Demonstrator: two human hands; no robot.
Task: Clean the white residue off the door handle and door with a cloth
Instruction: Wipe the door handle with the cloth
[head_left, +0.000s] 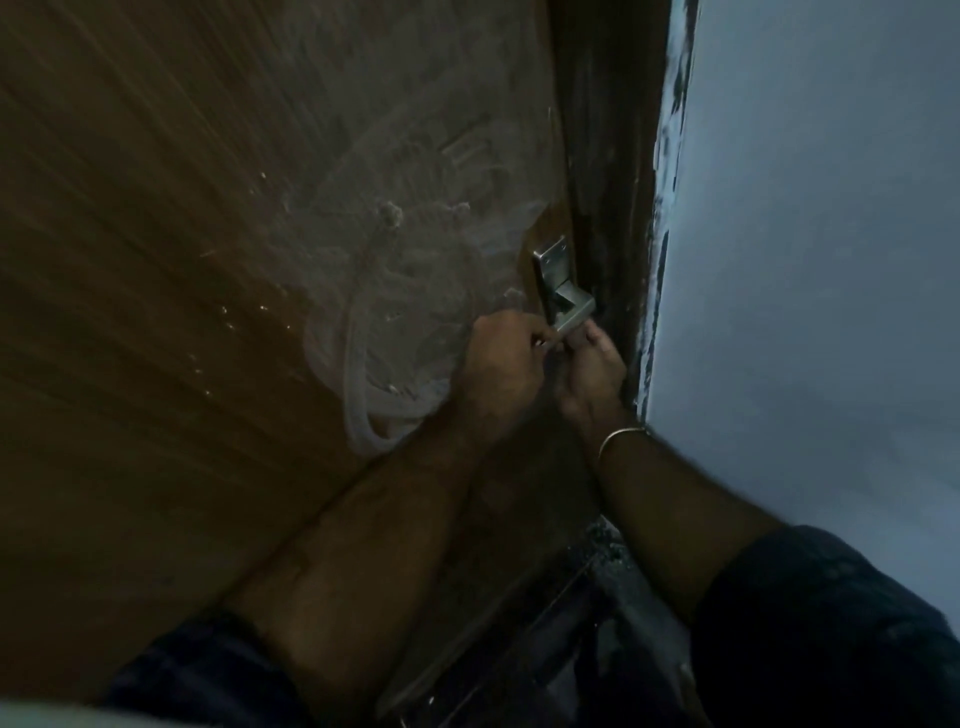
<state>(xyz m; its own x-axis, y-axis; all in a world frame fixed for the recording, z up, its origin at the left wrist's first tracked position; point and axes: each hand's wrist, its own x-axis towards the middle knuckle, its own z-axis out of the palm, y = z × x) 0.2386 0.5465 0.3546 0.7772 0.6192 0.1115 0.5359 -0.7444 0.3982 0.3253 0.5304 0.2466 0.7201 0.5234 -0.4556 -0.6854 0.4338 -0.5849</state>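
The brown wooden door (182, 260) carries broad swirls of white residue (405, 270) left of the metal door handle (563, 301). My left hand (501, 364) has its fingers curled and pinches at the free end of the handle's lever. My right hand (592, 374), with a thin bangle on the wrist, curls its fingers up around the lever's lower edge from the right. The two hands meet at the lever's tip. No cloth shows plainly; only a small pale bit sits between the left fingertips.
A dark door frame (608, 156) runs right of the handle, with a pale blue-grey wall (831, 260) beyond it. Flaked paint marks the wall's edge. The dim floor and threshold (545, 623) lie below my forearms.
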